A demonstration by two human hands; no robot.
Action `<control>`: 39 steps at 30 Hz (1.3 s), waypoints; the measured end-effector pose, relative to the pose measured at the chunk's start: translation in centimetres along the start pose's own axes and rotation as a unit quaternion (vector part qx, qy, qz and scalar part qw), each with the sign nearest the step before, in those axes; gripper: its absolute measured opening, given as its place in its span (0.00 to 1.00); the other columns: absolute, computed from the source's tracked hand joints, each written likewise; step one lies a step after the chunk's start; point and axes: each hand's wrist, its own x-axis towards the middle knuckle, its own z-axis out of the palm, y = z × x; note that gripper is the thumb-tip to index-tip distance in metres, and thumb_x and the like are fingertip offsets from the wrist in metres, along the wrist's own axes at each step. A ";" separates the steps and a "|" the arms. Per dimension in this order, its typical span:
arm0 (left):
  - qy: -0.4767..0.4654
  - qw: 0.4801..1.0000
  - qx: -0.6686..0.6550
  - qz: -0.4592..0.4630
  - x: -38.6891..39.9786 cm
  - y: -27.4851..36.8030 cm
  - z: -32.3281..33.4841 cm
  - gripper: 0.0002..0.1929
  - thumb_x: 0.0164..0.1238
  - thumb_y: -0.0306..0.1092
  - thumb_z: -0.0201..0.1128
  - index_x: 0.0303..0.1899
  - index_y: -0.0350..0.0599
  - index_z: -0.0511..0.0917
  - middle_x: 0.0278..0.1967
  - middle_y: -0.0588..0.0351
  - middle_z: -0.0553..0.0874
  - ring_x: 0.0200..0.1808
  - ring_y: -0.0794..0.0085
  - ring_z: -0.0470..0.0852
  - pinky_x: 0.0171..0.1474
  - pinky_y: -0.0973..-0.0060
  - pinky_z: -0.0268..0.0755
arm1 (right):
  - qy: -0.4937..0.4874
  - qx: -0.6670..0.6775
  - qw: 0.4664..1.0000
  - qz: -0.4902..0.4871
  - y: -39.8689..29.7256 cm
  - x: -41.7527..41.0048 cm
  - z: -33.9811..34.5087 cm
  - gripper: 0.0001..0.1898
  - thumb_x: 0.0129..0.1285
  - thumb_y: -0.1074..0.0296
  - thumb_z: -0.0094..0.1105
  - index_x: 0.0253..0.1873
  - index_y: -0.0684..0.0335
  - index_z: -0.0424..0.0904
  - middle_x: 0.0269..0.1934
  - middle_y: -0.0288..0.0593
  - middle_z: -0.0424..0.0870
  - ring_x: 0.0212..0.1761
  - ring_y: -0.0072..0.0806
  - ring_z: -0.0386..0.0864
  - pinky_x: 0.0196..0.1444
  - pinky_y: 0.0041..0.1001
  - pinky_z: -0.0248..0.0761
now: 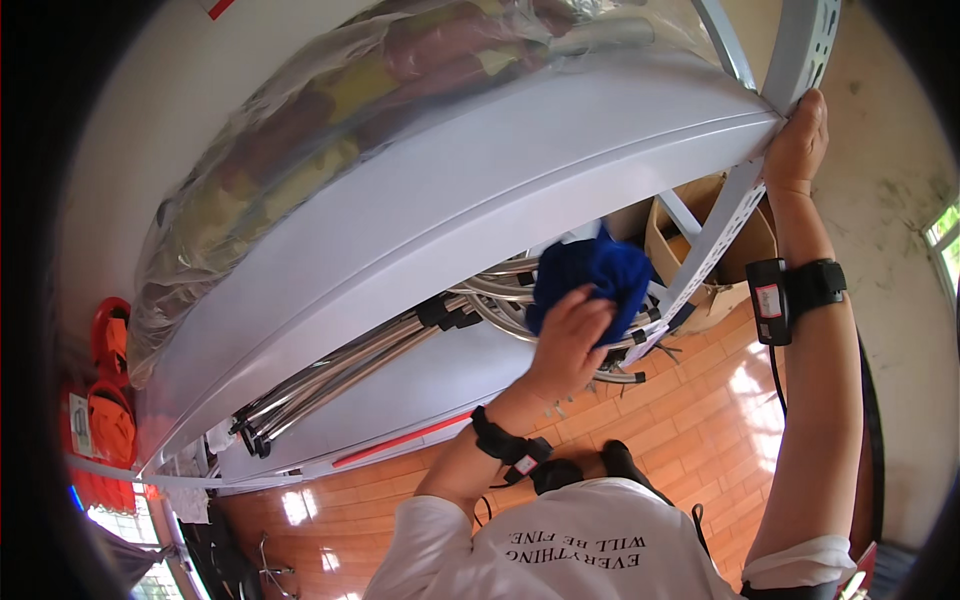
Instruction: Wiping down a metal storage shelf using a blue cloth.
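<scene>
My left hand (571,337) grips a bunched dark blue cloth (592,274) just below the front edge of a white metal shelf (480,180). Behind the cloth are curved chrome tubes (499,289) with black end caps, partly hidden by it. Whether the cloth touches them I cannot tell. My right hand (801,142) is wrapped around the perforated white corner post (802,56) of the rack, where the shelf meets it. Its fingertips are partly hidden behind the post.
On the upper shelf lies a long camouflage-patterned bundle (315,120) in clear plastic. Straight chrome poles (337,367) rest on the lower shelf (420,382). An open cardboard box (709,300) stands behind the post. Orange-red gear (109,420) hangs at the left end. Below is a glossy wood-look floor (720,397).
</scene>
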 end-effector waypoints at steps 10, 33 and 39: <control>0.063 0.941 -0.159 -0.291 -8.4 -3.9 -1.3 0.20 0.60 0.28 0.61 0.55 0.38 0.71 0.45 0.46 0.81 0.48 0.62 0.80 0.53 0.70 0.71 | 0.003 0.001 1.000 0.003 -0.3 0.0 -0.5 0.25 0.69 0.47 0.38 0.42 0.65 0.75 0.32 0.46 0.78 0.36 0.35 0.73 0.45 0.30 0.66; -0.161 0.900 -0.325 -0.242 -9.6 0.5 14.6 0.19 0.62 0.31 0.59 0.54 0.36 0.70 0.46 0.41 0.80 0.50 0.51 0.79 0.53 0.66 0.71 | -0.025 0.016 0.999 0.028 -0.2 0.0 -0.4 0.24 0.69 0.49 0.36 0.39 0.68 0.74 0.34 0.45 0.77 0.37 0.34 0.71 0.45 0.31 0.65; 0.068 0.785 -0.217 -0.577 -20.0 -6.9 10.2 0.19 0.66 0.40 0.57 0.51 0.34 0.71 0.43 0.45 0.80 0.45 0.61 0.78 0.51 0.68 0.69 | -0.038 0.087 0.995 -0.045 -0.5 0.1 -0.1 0.21 0.72 0.53 0.37 0.39 0.68 0.72 0.29 0.42 0.68 0.31 0.29 0.63 0.38 0.27 0.61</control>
